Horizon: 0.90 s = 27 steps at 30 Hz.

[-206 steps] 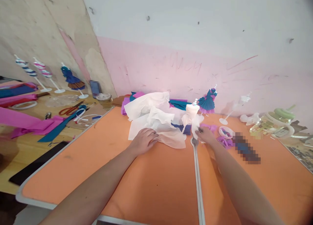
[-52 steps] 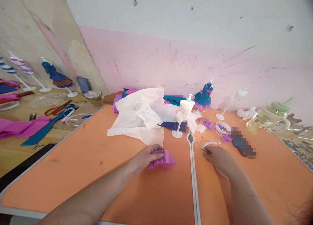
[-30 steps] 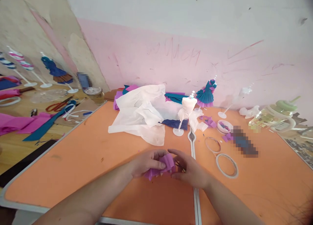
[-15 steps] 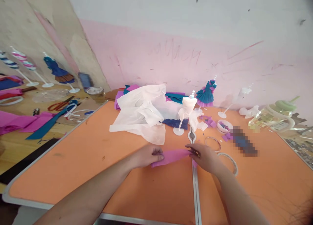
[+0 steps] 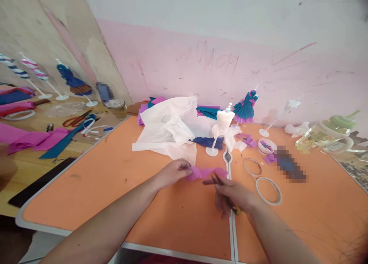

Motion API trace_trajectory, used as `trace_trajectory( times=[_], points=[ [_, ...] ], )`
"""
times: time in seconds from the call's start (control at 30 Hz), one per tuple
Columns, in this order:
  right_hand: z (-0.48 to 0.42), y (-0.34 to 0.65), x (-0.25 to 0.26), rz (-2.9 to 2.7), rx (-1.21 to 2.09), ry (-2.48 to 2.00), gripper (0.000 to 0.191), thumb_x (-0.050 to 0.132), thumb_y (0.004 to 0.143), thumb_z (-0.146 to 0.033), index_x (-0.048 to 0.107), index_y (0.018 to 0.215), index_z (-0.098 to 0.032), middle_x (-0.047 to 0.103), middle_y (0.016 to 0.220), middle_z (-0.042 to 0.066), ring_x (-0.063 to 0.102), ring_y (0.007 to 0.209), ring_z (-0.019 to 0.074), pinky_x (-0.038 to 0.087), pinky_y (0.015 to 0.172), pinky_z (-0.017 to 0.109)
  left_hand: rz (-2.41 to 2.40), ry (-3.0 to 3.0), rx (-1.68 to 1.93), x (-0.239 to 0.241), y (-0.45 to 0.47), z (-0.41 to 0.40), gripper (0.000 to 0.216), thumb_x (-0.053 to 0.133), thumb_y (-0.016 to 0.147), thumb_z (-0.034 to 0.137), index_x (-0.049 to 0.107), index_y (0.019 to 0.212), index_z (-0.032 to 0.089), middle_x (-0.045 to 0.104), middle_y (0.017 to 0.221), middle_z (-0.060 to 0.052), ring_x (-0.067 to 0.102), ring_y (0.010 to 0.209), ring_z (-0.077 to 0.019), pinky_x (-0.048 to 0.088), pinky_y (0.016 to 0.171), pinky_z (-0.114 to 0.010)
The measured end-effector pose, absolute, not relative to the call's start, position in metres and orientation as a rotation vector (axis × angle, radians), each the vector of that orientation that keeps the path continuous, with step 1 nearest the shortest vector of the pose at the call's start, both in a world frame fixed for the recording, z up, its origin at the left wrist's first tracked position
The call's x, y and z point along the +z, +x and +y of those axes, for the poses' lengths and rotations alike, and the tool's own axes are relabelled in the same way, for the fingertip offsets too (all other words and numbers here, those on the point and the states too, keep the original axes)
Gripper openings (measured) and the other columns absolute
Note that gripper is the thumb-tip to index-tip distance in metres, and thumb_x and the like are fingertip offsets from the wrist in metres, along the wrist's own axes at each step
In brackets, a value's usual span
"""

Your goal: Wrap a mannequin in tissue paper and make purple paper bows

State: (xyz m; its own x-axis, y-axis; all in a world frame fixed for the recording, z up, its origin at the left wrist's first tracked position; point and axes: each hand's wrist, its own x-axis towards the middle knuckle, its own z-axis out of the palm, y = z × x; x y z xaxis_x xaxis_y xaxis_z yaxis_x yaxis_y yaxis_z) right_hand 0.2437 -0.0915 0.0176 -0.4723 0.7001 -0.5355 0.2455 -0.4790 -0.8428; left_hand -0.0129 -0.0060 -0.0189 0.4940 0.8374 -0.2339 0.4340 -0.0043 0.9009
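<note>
My left hand (image 5: 176,172) pinches the left end of a purple crepe paper strip (image 5: 207,172), which stretches right just above the orange table. My right hand (image 5: 234,195), blurred by motion, is closed on a pair of scissors (image 5: 236,209) with dark blades and a bit of yellow handle showing. The blades are near the strip's lower right edge; whether they touch it I cannot tell. Beyond the hands stands a small white dress form (image 5: 224,120) wrapped in white paper. A large crumpled white crepe sheet (image 5: 163,122) lies left of it.
Two tape rolls (image 5: 268,190) and a blurred-out dark object (image 5: 290,166) lie to the right. A green-lidded bottle (image 5: 330,132) stands behind them. Another form wears a teal and purple dress (image 5: 245,107). Orange-handled scissors (image 5: 69,121) and paper strips lie on the wooden table at left.
My right hand has let go of the strip's right end and moved slightly down, now with scissors in it. The left hand keeps its hold. The view has shifted a little.
</note>
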Motion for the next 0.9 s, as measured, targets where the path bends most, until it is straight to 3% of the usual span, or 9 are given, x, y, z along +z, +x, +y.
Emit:
trace_trajectory(
  times=[0.13,0.3,0.43,0.53,0.67,0.77,0.83,0.9],
  points=[
    [-0.095,0.206,-0.007,-0.935,2.128,-1.336,0.037,0.055,0.083,-0.048,0.055,0.105,-0.019,0.040,0.049,-0.010,0.025,0.036,0.0045,0.038,0.038,0.020,1.033,1.615,0.424,-0.014,-0.008,-0.012,0.032,0.055,0.079,0.049,0.058,0.080,0.017,0.061,0.075,-0.002,0.058,0.070,-0.0166,0.046,0.066,-0.026],
    [-0.089,0.194,-0.023,-0.776,1.887,-1.340,0.038,0.065,0.075,-0.052,0.043,0.080,-0.021,0.031,0.051,-0.012,0.019,0.039,0.0032,0.025,0.036,0.017,0.988,1.642,0.327,-0.012,0.000,-0.019,0.038,0.053,0.080,0.054,0.060,0.087,0.017,0.060,0.071,-0.001,0.056,0.059,-0.0142,0.045,0.056,-0.025],
    [-0.084,0.208,-0.023,-0.777,1.766,-1.353,0.034,0.066,0.074,-0.044,0.047,0.093,-0.022,0.029,0.054,-0.012,0.019,0.041,0.0040,0.022,0.038,0.018,0.985,1.748,0.187,-0.004,-0.005,-0.018,0.035,0.050,0.082,0.051,0.063,0.087,0.018,0.060,0.064,0.001,0.055,0.059,-0.0146,0.042,0.058,-0.025],
    [-0.081,0.222,-0.016,-1.132,1.643,-1.540,0.038,0.064,0.076,-0.038,0.054,0.109,-0.024,0.040,0.057,-0.009,0.031,0.042,0.0063,0.028,0.042,0.020,1.019,1.848,0.025,0.003,-0.021,-0.011,0.026,0.056,0.077,0.044,0.067,0.081,0.020,0.065,0.072,0.000,0.058,0.065,-0.0165,0.041,0.059,-0.025],
    [-0.080,0.233,-0.008,-1.951,0.902,-1.944,0.044,0.054,0.082,-0.030,0.051,0.126,-0.030,0.062,0.080,0.000,0.058,0.070,0.0148,0.036,0.059,0.024,1.271,1.989,-0.127,0.005,-0.052,-0.004,0.032,0.056,0.073,0.048,0.059,0.060,0.019,0.056,0.056,-0.001,0.051,0.055,-0.0178,0.035,0.055,-0.028],
    [-0.079,0.231,-0.008,-2.238,0.664,-2.066,0.041,0.047,0.087,-0.032,0.049,0.128,-0.031,0.068,0.088,0.003,0.062,0.076,0.0191,0.034,0.059,0.025,1.496,2.101,-0.133,0.008,-0.065,-0.006,0.039,0.062,0.066,0.058,0.062,0.074,0.020,0.062,0.079,-0.006,0.056,0.073,-0.0261,0.038,0.064,-0.034],
    [-0.080,0.226,-0.009,-2.297,0.638,-2.074,0.036,0.043,0.090,-0.034,0.051,0.124,-0.030,0.069,0.085,0.003,0.062,0.072,0.0198,0.031,0.057,0.026,1.636,2.210,-0.052,0.009,-0.062,-0.011,0.053,0.064,0.063,0.062,0.063,0.096,0.021,0.062,0.105,-0.011,0.054,0.098,-0.0347,0.040,0.076,-0.040],
    [-0.080,0.222,-0.011,-2.345,0.627,-2.053,0.033,0.041,0.091,-0.035,0.052,0.121,-0.029,0.069,0.083,0.003,0.062,0.070,0.0200,0.030,0.057,0.026,1.666,2.332,0.098,0.007,-0.050,-0.016,0.063,0.059,0.070,0.062,0.055,0.119,0.023,0.056,0.123,-0.013,0.047,0.115,-0.0361,0.038,0.088,-0.044]
  ],
)
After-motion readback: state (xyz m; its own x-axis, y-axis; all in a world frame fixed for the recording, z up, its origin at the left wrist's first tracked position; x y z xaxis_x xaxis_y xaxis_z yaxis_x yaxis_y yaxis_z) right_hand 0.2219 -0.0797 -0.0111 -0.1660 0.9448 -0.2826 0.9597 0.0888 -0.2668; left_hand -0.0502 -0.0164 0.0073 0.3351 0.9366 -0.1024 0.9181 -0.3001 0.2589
